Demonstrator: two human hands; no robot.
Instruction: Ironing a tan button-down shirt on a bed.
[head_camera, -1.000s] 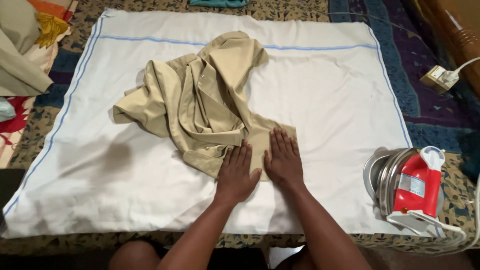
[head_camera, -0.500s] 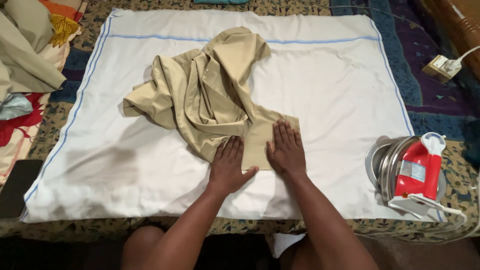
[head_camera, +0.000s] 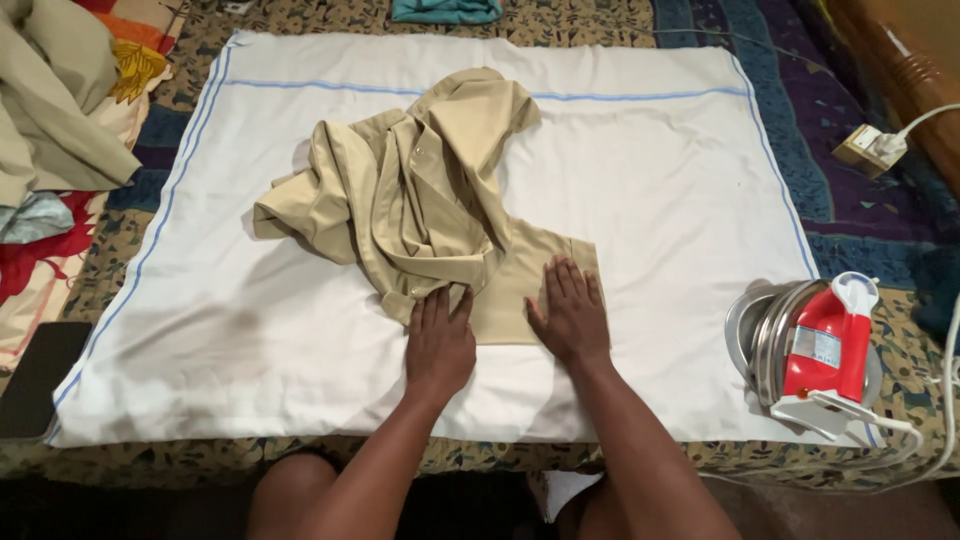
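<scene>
Pressing flat, open-palmed, gripping nothing: left hand (head_camera: 438, 340) and right hand (head_camera: 568, 315) on khaki shirt (head_camera: 420, 200), crumpled mid white sheet (head_camera: 650, 190) over patterned bedspread (head_camera: 870, 210); red iron (head_camera: 825, 350) upright at right.

Label: small pale rectangular sticker (head_camera: 818, 347) on the side of the red iron (head_camera: 825, 350), standing upright at the right edge of the white sheet (head_camera: 650, 180).

Screen: dark, flat rectangular phone (head_camera: 35, 380), unlit, lying at the left edge just beside the sheet's corner.

No packages or signs visible.
</scene>
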